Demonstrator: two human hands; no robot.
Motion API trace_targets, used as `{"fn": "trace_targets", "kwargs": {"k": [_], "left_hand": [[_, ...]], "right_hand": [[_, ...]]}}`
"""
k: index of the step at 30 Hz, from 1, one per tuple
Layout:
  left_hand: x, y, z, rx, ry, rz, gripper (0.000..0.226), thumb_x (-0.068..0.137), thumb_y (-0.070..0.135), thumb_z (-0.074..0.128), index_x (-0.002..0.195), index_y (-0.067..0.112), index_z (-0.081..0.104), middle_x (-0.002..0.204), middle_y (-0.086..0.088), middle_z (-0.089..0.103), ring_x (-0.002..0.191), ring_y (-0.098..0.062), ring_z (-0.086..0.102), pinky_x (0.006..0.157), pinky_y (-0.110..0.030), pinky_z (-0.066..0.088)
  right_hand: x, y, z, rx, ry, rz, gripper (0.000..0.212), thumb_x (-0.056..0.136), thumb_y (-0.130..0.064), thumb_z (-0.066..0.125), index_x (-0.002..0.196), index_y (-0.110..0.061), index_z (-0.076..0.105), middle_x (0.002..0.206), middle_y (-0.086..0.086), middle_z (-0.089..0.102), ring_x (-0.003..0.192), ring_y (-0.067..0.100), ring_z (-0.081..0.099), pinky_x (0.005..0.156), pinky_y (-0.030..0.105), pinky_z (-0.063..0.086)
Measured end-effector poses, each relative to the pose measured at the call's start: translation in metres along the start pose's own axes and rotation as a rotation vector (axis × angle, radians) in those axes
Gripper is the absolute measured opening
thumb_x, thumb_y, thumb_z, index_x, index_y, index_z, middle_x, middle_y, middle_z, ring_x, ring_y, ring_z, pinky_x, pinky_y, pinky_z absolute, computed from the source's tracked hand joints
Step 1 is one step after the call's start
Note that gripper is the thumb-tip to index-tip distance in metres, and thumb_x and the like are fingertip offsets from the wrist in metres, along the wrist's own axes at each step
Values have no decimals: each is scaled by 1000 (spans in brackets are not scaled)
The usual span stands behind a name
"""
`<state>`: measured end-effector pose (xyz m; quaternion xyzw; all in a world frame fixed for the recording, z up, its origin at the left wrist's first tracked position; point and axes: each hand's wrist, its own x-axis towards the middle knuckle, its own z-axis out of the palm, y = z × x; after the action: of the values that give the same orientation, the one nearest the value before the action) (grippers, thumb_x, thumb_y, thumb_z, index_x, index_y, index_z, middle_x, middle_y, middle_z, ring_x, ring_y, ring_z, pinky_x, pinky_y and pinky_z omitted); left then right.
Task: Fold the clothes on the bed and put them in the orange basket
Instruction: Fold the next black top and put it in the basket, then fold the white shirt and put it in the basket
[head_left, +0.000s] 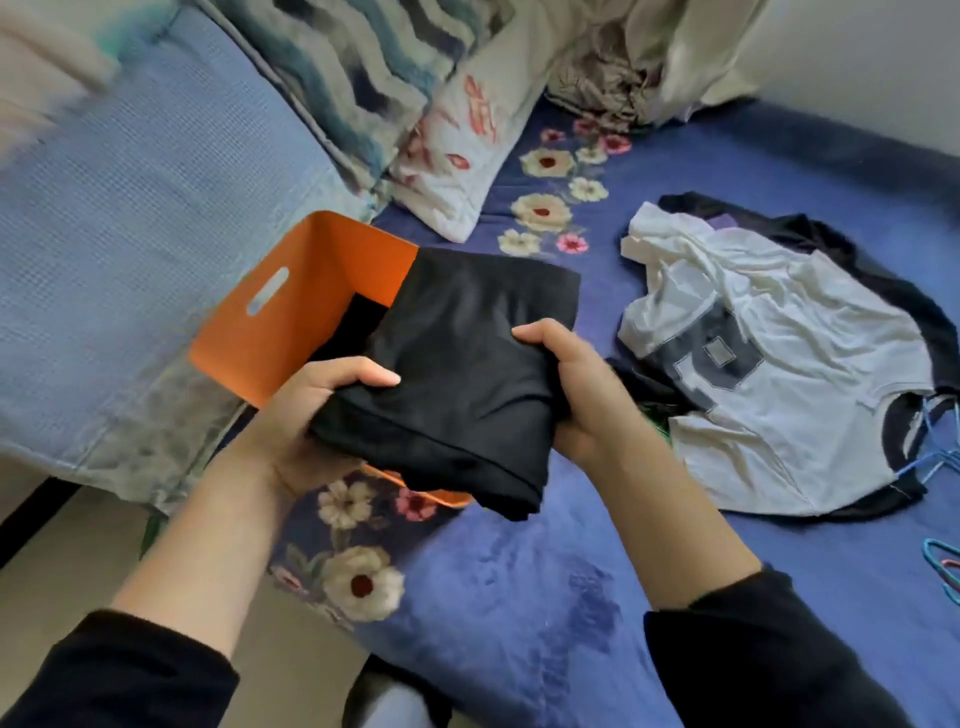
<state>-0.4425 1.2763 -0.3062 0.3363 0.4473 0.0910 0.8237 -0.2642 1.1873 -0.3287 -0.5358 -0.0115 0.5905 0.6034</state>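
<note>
The task looks partly done. A folded black garment (467, 374) is held over the near right part of the orange basket (291, 312), which stands on the bed (493, 597) at its left edge. The left hand (311, 415) grips the garment's near left corner, thumb on top and fingers curled beneath. The right hand (571, 395) grips its right edge the same way. The garment is not yet in the basket, so lowering it in seems to be the step in hand. A dark shape (363, 319) shows inside the basket; it may be a piece already put away, but that cannot be told for sure.

More is left. To the right a white T-shirt (753, 374) with a large grey block print lies unfolded and creased, on top of a spread dark garment (883, 270). A crumpled heap of cloth (613, 78) sits at the far end of the bed; whether it belongs to the laundry is unclear.

The black garment is soft, matte knit, folded into a thick rectangle with a stitched hem along its near edge. The basket has stiff, smooth, flat walls with a slot handle cut in the left one. The bed cover is plush blue with printed flowers. A quilted floral pillow (467, 156) lies beyond the basket, a pale blue waffle-weave blanket (130, 208) to the left, and thin blue hangers (935, 558) at the right edge.
</note>
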Motion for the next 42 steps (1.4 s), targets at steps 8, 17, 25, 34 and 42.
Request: {"fn": "trace_targets", "kwargs": {"k": [8, 17, 25, 34, 42], "left_hand": [[109, 28, -98, 296, 198, -318, 15, 79, -6, 43, 87, 6, 48, 82, -10, 52, 52, -26, 57, 42, -25, 47], [193, -20, -110, 966, 99, -355, 65, 83, -2, 53, 144, 19, 40, 133, -14, 54, 115, -31, 53, 85, -35, 46], [227, -47, -105, 1736, 23, 24, 88, 88, 18, 60, 153, 27, 0, 146, -15, 27, 130, -32, 36, 98, -40, 42], [266, -67, -125, 2215, -275, -80, 100, 91, 28, 61, 151, 23, -19, 157, 3, -29, 145, -29, -24, 117, -51, -2], [242, -29, -93, 1601, 63, 154, 66, 90, 21, 54, 150, 19, 28, 157, -5, 26, 141, -28, 29, 111, -43, 33]], "right_hand": [[119, 77, 42, -64, 391, 337, 46, 73, -21, 68, 117, -11, 60, 105, 13, 69, 90, 32, 68, 78, 41, 57], [164, 114, 17, -419, 743, 304, 45, 86, -14, 60, 128, -3, 49, 98, 7, 56, 84, 26, 55, 77, 33, 44], [179, 120, 24, -1567, 252, 252, 83, 86, -18, 58, 153, -17, 8, 159, 10, 6, 146, 33, 6, 114, 50, 21], [190, 164, -2, -1985, 14, 551, 92, 97, -36, 49, 149, -10, -22, 158, 21, -16, 147, 39, -7, 119, 43, 14], [167, 62, 19, -1948, -108, 161, 48, 94, -26, 53, 137, -8, 41, 139, 15, 42, 131, 33, 38, 100, 42, 40]]}}
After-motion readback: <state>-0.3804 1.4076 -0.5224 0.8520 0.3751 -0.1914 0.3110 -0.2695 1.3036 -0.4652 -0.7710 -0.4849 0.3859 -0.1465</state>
